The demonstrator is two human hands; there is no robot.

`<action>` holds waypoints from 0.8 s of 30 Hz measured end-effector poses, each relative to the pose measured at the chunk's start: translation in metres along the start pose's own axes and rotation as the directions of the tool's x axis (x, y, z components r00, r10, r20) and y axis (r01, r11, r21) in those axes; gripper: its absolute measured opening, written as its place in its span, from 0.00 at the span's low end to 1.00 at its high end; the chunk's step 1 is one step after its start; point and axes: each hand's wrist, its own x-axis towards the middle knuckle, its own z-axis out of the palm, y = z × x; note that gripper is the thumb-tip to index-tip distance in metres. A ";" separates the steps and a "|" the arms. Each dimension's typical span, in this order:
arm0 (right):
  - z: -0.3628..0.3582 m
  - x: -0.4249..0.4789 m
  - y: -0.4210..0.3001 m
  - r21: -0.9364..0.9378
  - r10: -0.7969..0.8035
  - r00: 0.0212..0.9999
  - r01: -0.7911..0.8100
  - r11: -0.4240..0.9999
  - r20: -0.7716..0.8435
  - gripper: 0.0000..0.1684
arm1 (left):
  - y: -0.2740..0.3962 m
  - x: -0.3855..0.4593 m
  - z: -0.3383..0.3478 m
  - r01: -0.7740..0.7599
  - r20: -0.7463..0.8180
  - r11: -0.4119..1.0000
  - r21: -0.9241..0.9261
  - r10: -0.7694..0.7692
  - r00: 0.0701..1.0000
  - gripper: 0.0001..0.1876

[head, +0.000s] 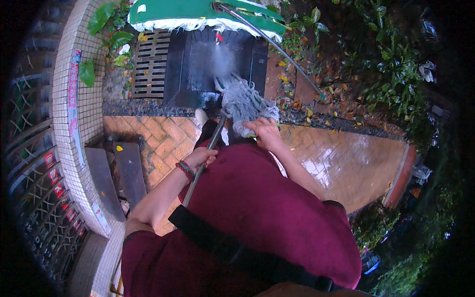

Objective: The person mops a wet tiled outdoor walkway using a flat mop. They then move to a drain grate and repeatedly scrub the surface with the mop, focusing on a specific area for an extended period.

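My left hand is wrapped around the grey pole of a string mop, which slants up from beside my body. Grey-white strands of the wet mop head spread over the near right side of a black basin. With its fingers curled, my right hand grips the strands at the mop head's near right edge. Water sprays onto the strands from a tap with a red part, at the basin's far side.
Beyond the basin lies a green dust mop with white fringe, its metal handle slanting right. A slotted drain grate adjoins the basin. Left are a tiled wall and dark boards. The brick paving is wet; plants grow right.
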 end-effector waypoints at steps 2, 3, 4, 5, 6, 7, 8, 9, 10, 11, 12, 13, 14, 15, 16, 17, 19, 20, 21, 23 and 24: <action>-0.002 0.004 -0.002 -0.012 -0.007 0.998 0.006 1.000 -0.055 0.33 | -0.001 -0.002 -0.003 -0.043 0.012 0.999 -0.006 0.043 0.999 0.11; -0.007 0.009 -0.003 -0.015 -0.006 0.995 0.004 1.000 -0.096 0.34 | 0.001 -0.004 -0.004 -0.057 0.010 0.998 -0.028 0.057 0.998 0.10; -0.011 0.015 -0.003 -0.016 -0.005 0.990 0.002 1.000 -0.138 0.34 | 0.004 -0.007 -0.004 -0.070 0.009 0.996 -0.049 0.071 0.997 0.10; -0.014 0.023 -0.002 -0.004 0.028 0.987 -0.029 1.000 -0.157 0.34 | 0.009 -0.009 -0.004 -0.086 0.010 0.994 -0.066 0.087 0.996 0.10; -0.018 0.030 -0.002 -0.024 0.008 0.984 -0.012 1.000 -0.179 0.32 | 0.014 -0.009 -0.006 -0.095 0.002 0.992 -0.086 0.096 0.995 0.09; -0.022 0.038 -0.003 -0.045 -0.011 0.979 0.002 0.999 -0.201 0.31 | 0.019 -0.010 -0.008 -0.104 -0.004 0.989 -0.105 0.104 0.995 0.08; -0.023 0.044 -0.004 -0.063 -0.027 0.975 0.014 0.998 -0.220 0.30 | 0.023 -0.010 -0.010 -0.107 -0.009 0.986 -0.124 0.107 0.994 0.07; -0.025 0.051 -0.005 -0.080 -0.055 0.975 0.038 0.996 -0.217 0.30 | 0.029 -0.010 -0.014 -0.101 0.002 0.982 -0.158 0.103 0.995 0.07; -0.027 0.059 -0.007 -0.098 -0.082 0.973 0.062 0.993 -0.214 0.31 | 0.037 -0.009 -0.018 -0.094 0.014 0.977 -0.192 0.099 0.995 0.07; -0.028 0.067 -0.009 -0.115 -0.110 0.972 0.087 0.990 -0.207 0.32 | 0.044 -0.008 -0.023 -0.085 0.027 0.970 -0.228 0.094 0.995 0.07; -0.030 0.077 -0.011 -0.133 -0.138 0.970 0.113 0.985 -0.199 0.32 | 0.048 -0.006 -0.028 -0.073 0.036 0.960 -0.269 0.085 0.996 0.07; -0.030 0.089 -0.010 -0.141 -0.153 0.974 0.130 0.981 -0.166 0.31 | 0.052 -0.003 -0.034 -0.061 0.044 0.949 -0.310 0.078 0.996 0.07; -0.027 0.101 -0.010 -0.148 -0.163 0.975 0.141 0.979 -0.149 0.30 | 0.054 0.001 -0.042 -0.043 0.051 0.934 -0.354 0.065 0.997 0.07; -0.026 0.114 -0.010 -0.156 -0.175 0.976 0.153 0.976 -0.132 0.30 | 0.056 0.006 -0.049 -0.046 0.056 0.929 -0.367 0.071 0.996 0.06; -0.027 0.129 -0.009 -0.164 -0.187 0.976 0.167 0.972 -0.113 0.30 | 0.059 0.012 -0.057 -0.049 0.062 0.923 -0.381 0.079 0.995 0.06; -0.029 0.143 -0.011 -0.169 -0.158 0.986 0.149 0.974 -0.043 0.29 | 0.060 0.017 -0.063 -0.049 0.067 0.916 -0.398 0.082 0.994 0.05; -0.031 0.163 -0.014 -0.173 -0.169 0.985 0.172 0.970 0.032 0.29 | 0.062 0.025 -0.073 -0.008 0.081 0.917 -0.399 0.044 0.996 0.06; -0.031 0.171 -0.015 -0.176 -0.176 0.981 0.187 0.967 0.076 0.29 | 0.063 0.026 -0.075 0.014 0.091 0.914 -0.406 0.025 0.996 0.07; -0.033 0.180 -0.016 -0.162 -0.161 0.982 0.175 0.971 0.096 0.29 | 0.066 0.024 -0.076 -0.027 0.075 0.919 -0.394 0.062 0.995 0.07; -0.045 0.199 -0.015 -0.191 -0.144 0.981 0.167 0.967 0.131 0.29 | 0.069 0.028 -0.081 -0.030 0.140 0.900 -0.436 0.101 0.985 0.07; -0.052 0.209 -0.015 -0.203 -0.132 0.981 0.160 0.966 0.146 0.29 | 0.073 0.026 -0.081 -0.028 0.172 0.891 -0.452 0.119 0.978 0.07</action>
